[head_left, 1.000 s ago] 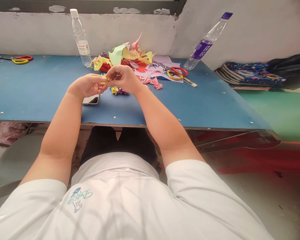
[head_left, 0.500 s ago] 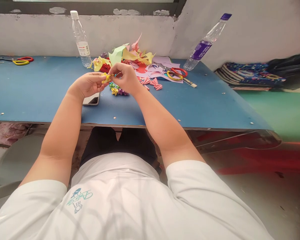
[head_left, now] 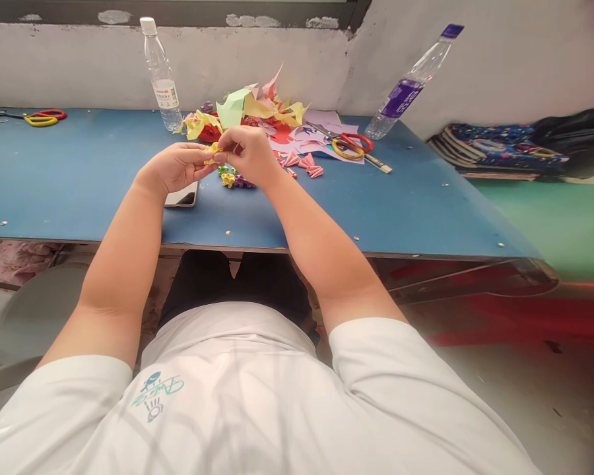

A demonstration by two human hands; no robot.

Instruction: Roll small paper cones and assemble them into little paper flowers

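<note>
My left hand (head_left: 178, 166) is closed on a small yellow folded-paper piece (head_left: 210, 156), pinching it between thumb and fingers above the blue table. From the other side, the thumb and forefinger of my right hand (head_left: 247, 153) close on the same piece, hiding part of it. Just below the hands lie small yellow paper shapes (head_left: 228, 180) beside purple paper shapes (head_left: 244, 183) and a few green ones. Several pink paper cones (head_left: 307, 162) lie to the right of my right hand. A phone (head_left: 183, 196) lies partly under my left hand.
Crumpled coloured paper (head_left: 257, 105) is heaped behind the hands. Scissors (head_left: 349, 144) rest on purple sheets by a cutter-like stick (head_left: 378, 163). A clear bottle (head_left: 162, 86) and a purple-labelled bottle (head_left: 406, 92) stand at the back. More scissors (head_left: 42, 119) lie far left on the table (head_left: 79, 191).
My right fingers have come closer to my left fingertips, covering more of the yellow paper piece. The view has shifted very slightly; the things on the table stay put.
</note>
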